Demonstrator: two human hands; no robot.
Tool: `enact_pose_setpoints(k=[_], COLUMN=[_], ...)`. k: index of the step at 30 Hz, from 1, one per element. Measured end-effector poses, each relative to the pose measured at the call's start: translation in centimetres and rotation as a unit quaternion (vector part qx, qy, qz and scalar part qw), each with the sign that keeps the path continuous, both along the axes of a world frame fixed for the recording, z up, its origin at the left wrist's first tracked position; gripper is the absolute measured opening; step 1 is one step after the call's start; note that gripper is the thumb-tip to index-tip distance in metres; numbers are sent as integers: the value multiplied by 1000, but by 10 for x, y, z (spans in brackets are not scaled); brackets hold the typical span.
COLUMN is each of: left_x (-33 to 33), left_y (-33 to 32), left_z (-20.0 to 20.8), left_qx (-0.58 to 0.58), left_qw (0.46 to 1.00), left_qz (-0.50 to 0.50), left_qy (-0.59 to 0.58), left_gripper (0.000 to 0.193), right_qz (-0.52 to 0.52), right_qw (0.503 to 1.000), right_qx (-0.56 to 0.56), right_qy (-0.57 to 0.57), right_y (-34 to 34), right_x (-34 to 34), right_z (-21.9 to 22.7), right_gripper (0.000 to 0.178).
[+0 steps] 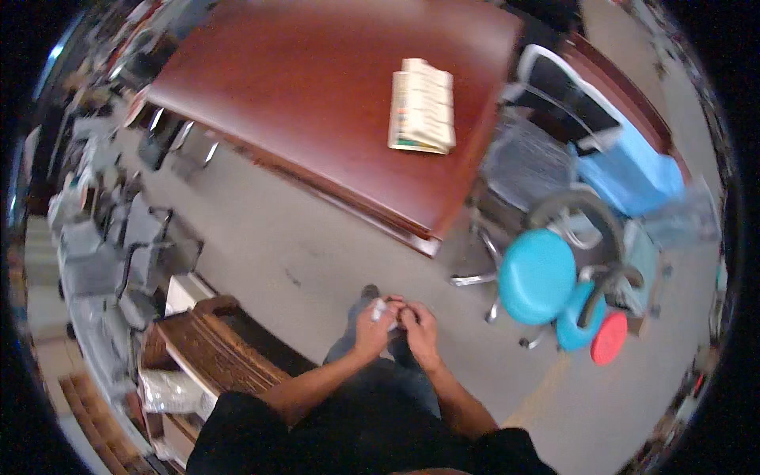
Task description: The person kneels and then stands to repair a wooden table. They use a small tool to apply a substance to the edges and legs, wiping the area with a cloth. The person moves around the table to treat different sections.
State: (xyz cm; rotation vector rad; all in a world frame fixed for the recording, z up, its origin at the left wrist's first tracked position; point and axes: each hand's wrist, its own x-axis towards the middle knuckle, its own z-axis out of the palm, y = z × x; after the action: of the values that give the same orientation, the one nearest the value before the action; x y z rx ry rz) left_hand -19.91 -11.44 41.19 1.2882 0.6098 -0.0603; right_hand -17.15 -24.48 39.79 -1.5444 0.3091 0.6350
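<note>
My left hand (373, 329) and my right hand (418, 328) meet in front of my body, above the floor, with their fingers bent inward. A small white thing (379, 309) shows at the fingers of my left hand; its kind is too blurred to tell. My right hand's fingers are closed close to the left ones, and what they hold, if anything, is hidden. Beyond both hands stands a reddish-brown wooden desk (317, 87). Near its right side lies a folded cream-coloured paper stack (424, 107), touched by neither hand.
On the right stand a wheeled chair (529, 162) with plastic wrap, a turquoise round stool seat (537, 276) and a red round seat (609, 339). A carved wooden piece (222, 352) is close at my left. Several grey chairs (99, 257) line the far left.
</note>
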Motion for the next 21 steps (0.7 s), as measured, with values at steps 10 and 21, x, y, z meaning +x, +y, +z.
enact_pose_setpoints(k=[10, 21], left_x=[136, 369], left_y=[6, 33], left_z=[156, 237], left_qx=[-5, 23], left_qw=[965, 980], left_qz=[-227, -197], left_qy=[-129, -27], left_gripper=[42, 24], right_qz=[-22, -235], right_qw=[968, 903], right_qx=[227, 335], right_qy=[-109, -134], right_y=[-21, -64], right_x=[122, 272], right_z=[109, 192], right_gripper=[22, 26])
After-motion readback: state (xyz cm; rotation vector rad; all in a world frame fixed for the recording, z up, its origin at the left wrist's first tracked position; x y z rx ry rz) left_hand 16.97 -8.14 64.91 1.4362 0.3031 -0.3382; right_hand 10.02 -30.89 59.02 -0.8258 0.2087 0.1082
